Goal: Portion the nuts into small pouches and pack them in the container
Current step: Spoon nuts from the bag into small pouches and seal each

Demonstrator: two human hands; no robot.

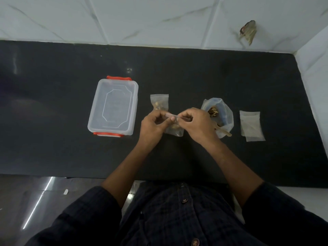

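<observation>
Small clear pouch point(174, 129) w/ a few nuts in its bottom, held just above the dark surface point(53, 139) near its middle, toward the front edge. Its top strip is stretched level between both hands. Left hand point(152, 122) curled, grip narrow, thumb and forefinger pinching the strip's left end. Right hand point(197, 122) likewise pinching the right end, knuckles up. Both forearms reach in from the front edge. Behind the hands lies a filled pouch point(159, 102), flat. Right of the hands, the open bag of nuts point(219, 112), mouth up. Further right, near the surface's right edge, empty pouches point(251, 125) stacked. Left of the hands, clear container point(113, 106) w/ lid on, orange clips at both ends.
</observation>
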